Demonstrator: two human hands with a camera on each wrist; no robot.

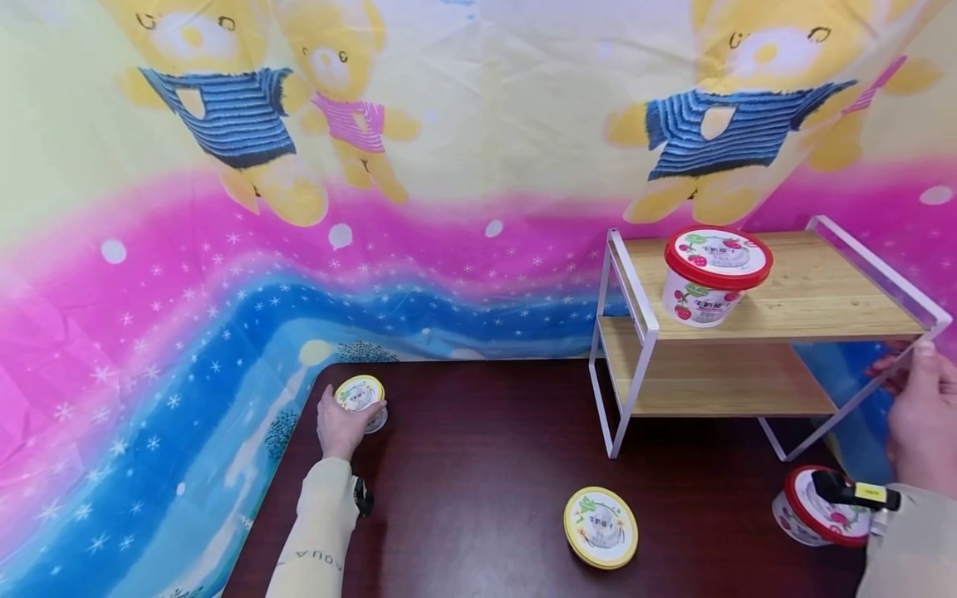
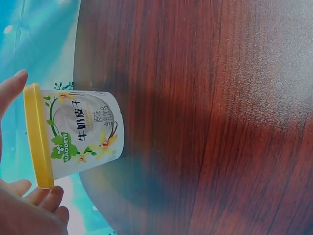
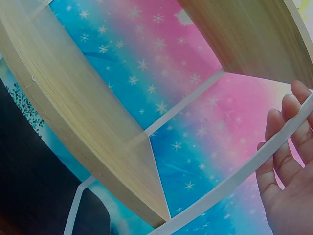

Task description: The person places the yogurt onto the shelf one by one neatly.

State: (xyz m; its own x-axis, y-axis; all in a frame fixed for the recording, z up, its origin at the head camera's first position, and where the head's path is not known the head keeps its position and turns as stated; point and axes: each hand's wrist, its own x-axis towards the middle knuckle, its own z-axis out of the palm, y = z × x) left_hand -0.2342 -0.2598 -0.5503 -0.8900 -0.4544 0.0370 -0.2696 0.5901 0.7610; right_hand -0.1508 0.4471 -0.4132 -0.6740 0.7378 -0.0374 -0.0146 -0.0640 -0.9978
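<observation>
Yellow-lidded tub (image 2: 80, 134): white wall, green leaf and yellow flower print; lid (image 2: 37, 137) on. Upright on the surface (image 1: 478, 448), near its far left corner; left grip (image 1: 340, 428) around the lid. Two-tier rack (image 1: 837, 286): white frame, wood-grain shelves. Upright, far right of the surface; right grip (image 1: 925, 423) on the right-side bar (image 3: 220, 188), fingers (image 3: 274, 118) behind it.

Wears cream sleeves (image 1: 317, 511) with dark lettering (image 1: 310, 555) on the left, plus black wrist cameras (image 1: 362, 497), with a yellow label (image 1: 871, 496) at right.
</observation>
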